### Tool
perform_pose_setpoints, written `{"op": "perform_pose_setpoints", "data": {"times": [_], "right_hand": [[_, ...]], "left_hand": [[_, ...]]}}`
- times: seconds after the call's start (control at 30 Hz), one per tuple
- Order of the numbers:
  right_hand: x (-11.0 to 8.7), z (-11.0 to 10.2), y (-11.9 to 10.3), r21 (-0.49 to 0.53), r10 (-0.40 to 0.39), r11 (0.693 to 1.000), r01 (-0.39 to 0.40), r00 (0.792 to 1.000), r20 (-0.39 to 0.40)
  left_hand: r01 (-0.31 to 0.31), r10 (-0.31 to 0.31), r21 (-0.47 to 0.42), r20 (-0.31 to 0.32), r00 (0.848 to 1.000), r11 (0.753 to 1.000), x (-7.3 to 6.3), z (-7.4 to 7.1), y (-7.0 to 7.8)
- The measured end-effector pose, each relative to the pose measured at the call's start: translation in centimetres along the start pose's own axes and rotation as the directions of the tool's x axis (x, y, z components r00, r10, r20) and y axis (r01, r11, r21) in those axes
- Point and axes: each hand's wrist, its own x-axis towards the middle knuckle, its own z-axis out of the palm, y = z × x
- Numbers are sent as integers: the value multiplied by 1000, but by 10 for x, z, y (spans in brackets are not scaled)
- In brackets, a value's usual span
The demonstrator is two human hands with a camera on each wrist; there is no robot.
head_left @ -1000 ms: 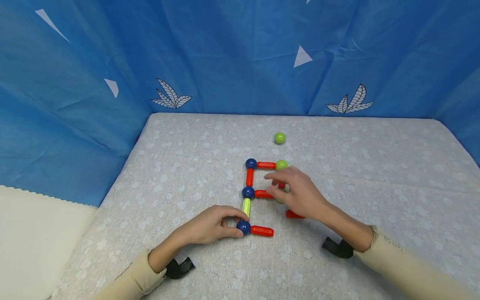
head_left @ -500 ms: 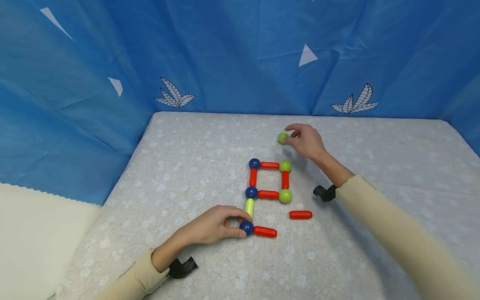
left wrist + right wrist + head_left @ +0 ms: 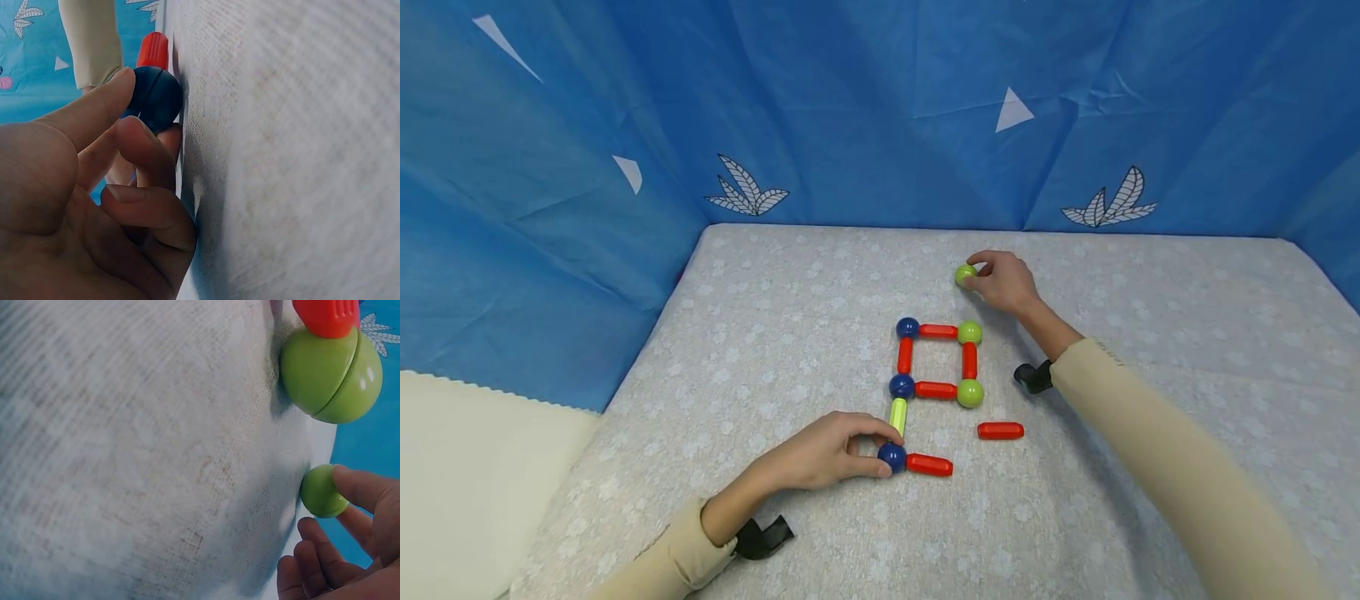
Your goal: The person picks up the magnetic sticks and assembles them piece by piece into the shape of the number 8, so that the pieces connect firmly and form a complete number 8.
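My left hand (image 3: pixel 829 451) pinches the near blue ball (image 3: pixel 892 457) between thumb and fingers. That ball joins a lime green rod (image 3: pixel 898 418) and a red rod (image 3: pixel 929 465) that points right. Beyond it, red rods link two blue balls and two green balls into a square; its near corners are a blue ball (image 3: pixel 902 386) and a green ball (image 3: pixel 970 393). Past the square, my right hand (image 3: pixel 1003 282) has thumb and fingers around a loose green ball (image 3: pixel 323 492), which sits on the cloth.
A loose red rod (image 3: pixel 1000 431) lies right of the figure. The table wears a pale floral cloth (image 3: pixel 760 333). Blue curtain (image 3: pixel 880 117) hangs along the back and sides, and a cream surface (image 3: pixel 467 475) lies at the left.
The right hand has travelled from over the square to the far green ball and closed its fingers around it. The left hand keeps its hold on the near blue ball.
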Motion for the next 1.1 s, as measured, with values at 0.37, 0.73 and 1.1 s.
{"op": "perform_pose_setpoints", "data": {"times": [0.37,0.73,1.1], "right_hand": [[-2,1,-1,4,8,1000,-8,1000,16],[-5,0,-3,-5,-3,1000,3,1000,-2],[-43,-7,-15,45,-144,988,145,989,-35]], "left_hand": [[-4,3,-22,-2,1000,1000,-1,1,-1],[-1,1,-18,-3,1000,1000,0,1,0],[11,-11,-42,1,1000,999,-1,1,1]]}}
